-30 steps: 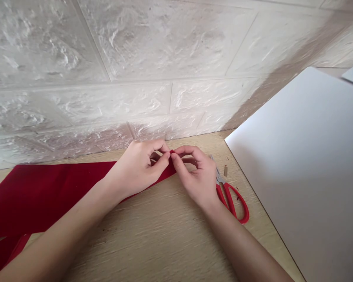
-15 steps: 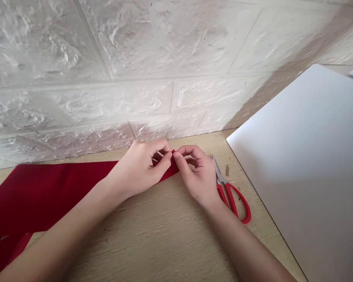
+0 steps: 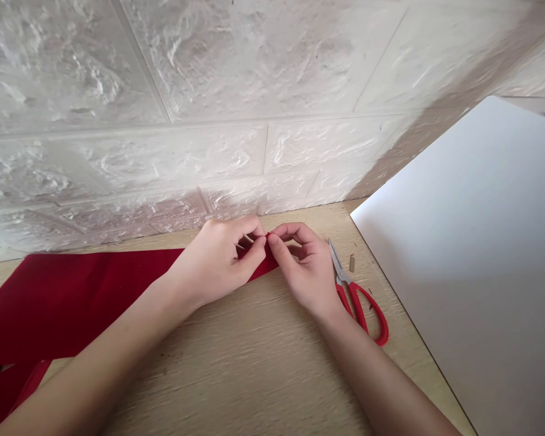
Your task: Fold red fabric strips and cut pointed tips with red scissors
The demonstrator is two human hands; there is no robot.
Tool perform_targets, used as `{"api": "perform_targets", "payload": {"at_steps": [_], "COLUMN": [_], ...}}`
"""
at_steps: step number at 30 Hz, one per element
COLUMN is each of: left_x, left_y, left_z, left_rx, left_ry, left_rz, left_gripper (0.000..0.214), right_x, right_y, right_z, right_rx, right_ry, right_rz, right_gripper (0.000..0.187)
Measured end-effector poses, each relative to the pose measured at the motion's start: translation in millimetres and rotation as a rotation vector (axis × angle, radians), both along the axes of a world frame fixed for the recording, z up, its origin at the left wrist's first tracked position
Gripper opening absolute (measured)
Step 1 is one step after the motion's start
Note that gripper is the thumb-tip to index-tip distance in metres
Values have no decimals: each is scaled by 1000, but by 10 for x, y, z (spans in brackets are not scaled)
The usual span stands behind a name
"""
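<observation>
Head camera, looking forward and down at a light wood counter set against a white brick-textured wall panel. Two bare hands work close together near the counter's back edge, with the forearms reaching in from the bottom of the frame. A red cloth strip, with a soft felt-like surface, lies flat along the left side of the counter and runs off the left edge of the frame. A second layer or fold shows at its lower left. The strip narrows toward the middle of the counter, where its end rises between the hands. The grip of the left hand is closed, thumb and forefinger pinching that end, and the grip of the right hand pinches it from the other side, so the fingertips of both hands nearly meet. A thin pale sliver shows among the left fingers, too small to identify. Just beside the right hand lie red-handled scissors, their steel blades pointing toward the wall and apparently closed. A small tan scrap lies just beyond the blades. To the right, a large white board lies on the counter at an angle, its edge near the scissors' handles.
</observation>
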State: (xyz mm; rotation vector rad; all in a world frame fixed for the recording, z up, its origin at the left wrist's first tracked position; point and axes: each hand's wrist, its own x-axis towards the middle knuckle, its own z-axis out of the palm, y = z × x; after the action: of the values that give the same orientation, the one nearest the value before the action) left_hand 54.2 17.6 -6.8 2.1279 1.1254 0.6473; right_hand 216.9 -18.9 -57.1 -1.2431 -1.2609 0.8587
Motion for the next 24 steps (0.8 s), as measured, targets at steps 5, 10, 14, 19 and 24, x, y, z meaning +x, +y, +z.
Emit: {"api": "perform_targets", "payload": {"at_steps": [5, 10, 14, 19, 24], "left_x": [-3, -1, 2, -3, -2], "left_y": [3, 7, 7, 13, 14], "left_z": [-10, -6, -5, -44, -66], "left_rx": [24, -1, 10, 43, 63], "left_ry": [33, 53, 54, 65, 63], "left_rz": [-3, 12, 11, 3, -14], "left_gripper": [17, 18, 19, 20, 23], "right_x": [7, 14, 20, 36, 36], "right_y": [-2, -19, -34, -42, -29], "right_z": [-6, -11, -22, -23, -29], "right_rx": [-14, 18, 81, 203, 156], "right_ry": [-3, -90, -207, -375, -295], "right_rz": [37, 4, -32, -76, -77], "right_gripper": [12, 12, 12, 12, 10]}}
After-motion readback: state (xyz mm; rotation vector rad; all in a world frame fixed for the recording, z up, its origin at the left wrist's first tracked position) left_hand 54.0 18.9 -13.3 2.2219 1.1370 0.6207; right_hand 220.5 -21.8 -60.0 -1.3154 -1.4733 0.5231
